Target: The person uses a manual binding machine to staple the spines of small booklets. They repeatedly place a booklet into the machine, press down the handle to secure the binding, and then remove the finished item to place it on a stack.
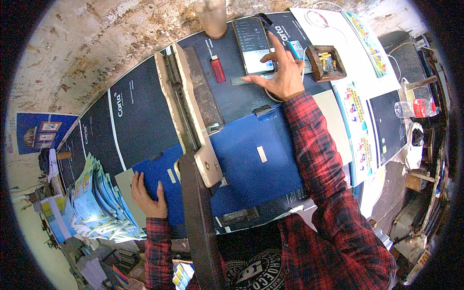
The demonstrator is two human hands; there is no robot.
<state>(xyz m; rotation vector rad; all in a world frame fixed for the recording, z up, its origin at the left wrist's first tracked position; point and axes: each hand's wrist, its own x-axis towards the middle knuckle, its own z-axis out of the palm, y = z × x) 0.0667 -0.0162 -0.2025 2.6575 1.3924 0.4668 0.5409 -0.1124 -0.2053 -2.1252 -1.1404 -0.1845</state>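
Note:
At the left, my left hand [149,197] lies on the left end of a blue board [256,159], its fingers spread and holding nothing. A long beige and dark bar [186,116] crosses over the board and hides part of it. My right hand [282,72] reaches to the far side of the table. Its fingers are apart, beside and partly over a lit smartphone [249,41] lying flat. Whether a fingertip touches the screen, I cannot tell. Close to the phone lies a small red stick with a white end [217,70].
A plastic cup [211,19] stands at the back wall. Right of my hand is a wooden box [327,63] with yellow stubs. Printed sheets [355,125] and a plastic bottle [415,108] lie at the right. A fanned pile of papers [99,203] is at the left.

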